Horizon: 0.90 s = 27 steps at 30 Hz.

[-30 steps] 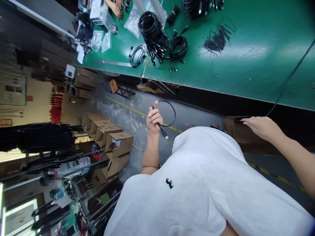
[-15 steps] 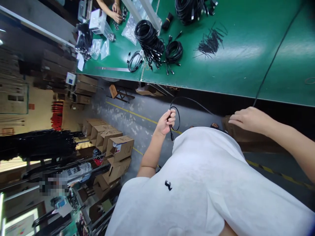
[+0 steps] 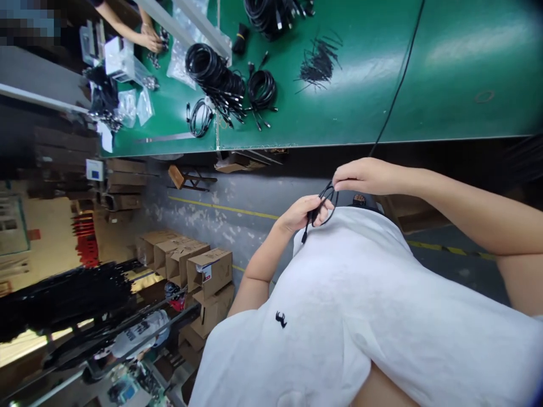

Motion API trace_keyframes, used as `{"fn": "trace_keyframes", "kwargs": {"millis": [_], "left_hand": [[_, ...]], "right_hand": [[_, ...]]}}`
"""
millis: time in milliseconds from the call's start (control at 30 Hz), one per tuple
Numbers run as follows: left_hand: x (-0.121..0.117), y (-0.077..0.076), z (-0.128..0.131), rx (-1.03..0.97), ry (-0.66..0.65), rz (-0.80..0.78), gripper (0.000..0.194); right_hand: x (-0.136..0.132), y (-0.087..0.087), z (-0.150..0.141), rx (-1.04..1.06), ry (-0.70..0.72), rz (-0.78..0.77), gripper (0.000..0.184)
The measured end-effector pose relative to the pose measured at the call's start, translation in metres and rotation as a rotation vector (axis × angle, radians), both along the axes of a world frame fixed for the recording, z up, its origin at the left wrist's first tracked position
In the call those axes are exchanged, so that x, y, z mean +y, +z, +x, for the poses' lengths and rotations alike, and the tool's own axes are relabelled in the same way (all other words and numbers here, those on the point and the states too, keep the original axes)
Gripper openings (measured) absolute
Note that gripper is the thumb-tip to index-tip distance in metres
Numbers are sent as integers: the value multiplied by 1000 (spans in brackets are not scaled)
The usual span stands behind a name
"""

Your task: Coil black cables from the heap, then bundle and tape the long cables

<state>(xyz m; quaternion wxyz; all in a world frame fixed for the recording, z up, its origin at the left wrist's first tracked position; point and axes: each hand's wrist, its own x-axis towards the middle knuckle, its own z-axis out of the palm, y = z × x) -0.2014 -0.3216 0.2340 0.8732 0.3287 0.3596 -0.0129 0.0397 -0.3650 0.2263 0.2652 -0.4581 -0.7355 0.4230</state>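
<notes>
My left hand (image 3: 304,213) is closed round a small loop of thin black cable (image 3: 324,199), held just above my white shirt (image 3: 360,305). A plug end hangs down below its fingers. My right hand (image 3: 365,176) has come in beside it and pinches the same cable right next to the loop. From there the cable runs up over the edge of the green table (image 3: 445,85) and across its top.
On the green table lie several coils of black cable (image 3: 214,73), a scatter of black ties (image 3: 317,62) and clear bags (image 3: 139,104). Another person's hands (image 3: 148,40) work at the far left end. Cardboard boxes (image 3: 203,265) stand on the floor below.
My right hand moved left from the box by the table edge and took hold of the cable at my left hand. My left hand moved right, and the loop got smaller.
</notes>
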Motion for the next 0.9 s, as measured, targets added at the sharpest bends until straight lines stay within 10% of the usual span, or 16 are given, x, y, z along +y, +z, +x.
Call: {"fn": "trace_keyframes", "kwargs": {"millis": [467, 900], "left_hand": [[12, 12, 10, 42, 459, -287, 47], [22, 52, -42, 155, 810, 165, 35]], "right_hand": [[5, -42, 23, -17, -308, 0, 39], [-71, -141, 147, -778, -394, -143, 24]]}}
